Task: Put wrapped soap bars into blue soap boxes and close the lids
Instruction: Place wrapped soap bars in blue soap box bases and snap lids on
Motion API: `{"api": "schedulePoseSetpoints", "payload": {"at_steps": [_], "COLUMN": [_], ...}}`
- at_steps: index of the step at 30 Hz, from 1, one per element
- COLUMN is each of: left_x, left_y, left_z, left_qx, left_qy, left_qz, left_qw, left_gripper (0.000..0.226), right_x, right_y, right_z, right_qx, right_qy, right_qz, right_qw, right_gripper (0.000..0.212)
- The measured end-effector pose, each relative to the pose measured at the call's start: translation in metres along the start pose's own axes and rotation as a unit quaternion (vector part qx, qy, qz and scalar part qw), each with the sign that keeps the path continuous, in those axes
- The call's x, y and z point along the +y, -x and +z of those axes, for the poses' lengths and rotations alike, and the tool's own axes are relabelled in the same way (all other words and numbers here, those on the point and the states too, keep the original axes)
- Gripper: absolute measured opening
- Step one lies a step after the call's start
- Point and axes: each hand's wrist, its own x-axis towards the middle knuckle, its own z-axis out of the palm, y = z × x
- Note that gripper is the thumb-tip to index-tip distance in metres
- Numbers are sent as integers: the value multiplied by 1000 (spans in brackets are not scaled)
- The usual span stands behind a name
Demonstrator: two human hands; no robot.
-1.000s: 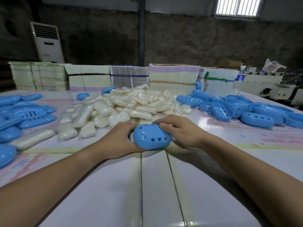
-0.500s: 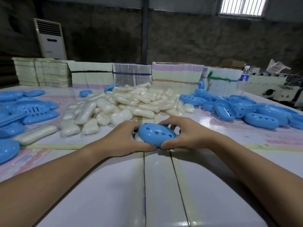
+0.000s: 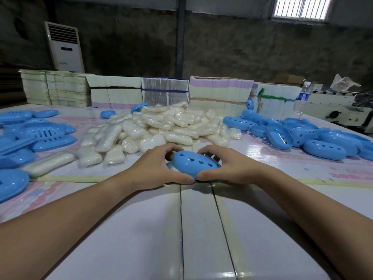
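Both thumbs have slid round to the near edge of the soap box (image 3: pixel 194 164) since a second ago, and the box has tipped so its near rim points down at the table (image 3: pixel 201 229). Back then it sat flatter, with the right hand draped over its top. My guess is the lid is getting squeezed shut, though I can't tell if it has seated all the way, since a pale bit of wrapped soap peeks out at the left end.

Left hand (image 3: pixel 155 170) grips the left end, fingers curled over the far side and thumb pressing underneath. Right hand (image 3: pixel 230 166) mirrors it on the right end, and the two thumb tips almost meet at the front rim. So the box sits between both hands, just off the tabletop, right in front of the soap pile (image 3: pixel 161 128).

The box is smooth, glossy blue plastic, an oval shell with a row of little heart cut-outs along the top. Bars in the pile are creamy white lozenges in crinkly clear wrap. More blue shells (image 3: pixel 302 136) are heaped at the right, and flat slotted blue pieces (image 3: pixel 38 134) lie at the left. Banded paper stacks (image 3: pixel 220 89) line the back edge.
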Motion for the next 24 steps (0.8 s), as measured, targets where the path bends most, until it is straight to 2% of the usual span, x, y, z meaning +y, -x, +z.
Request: {"api": "schedulePoseSetpoints", "payload": {"at_steps": [4,8,13,16,19,24], "left_x": [2,3,4,9,9,7], "left_y": [0,0,-1,-1,3,5], "left_z": [-1,1,3,4,-2,1], "left_qx": [18,22,31,47,5,-60], "left_qy": [57,106,132,163,142,132], "left_qz": [-5,-7,-15,-3,21,57], "left_qw": [998,994,991,986,990,988], "left_gripper": [69,62,52,48,57,57], "right_x": [0,-2,-5,-6,-6,-3], "right_y": [0,1,0,1,-1,-1], "right_z": [0,3,5,8,7,5], "right_qx": [-5,-3,87,115,104,41], "right_qy": [-5,-2,28,-26,-75,-115], "right_qz": [-10,-38,-74,-61,-51,-56], "right_qw": [1000,999,993,991,990,991], "right_gripper": [58,74,63,57,51,51]}}
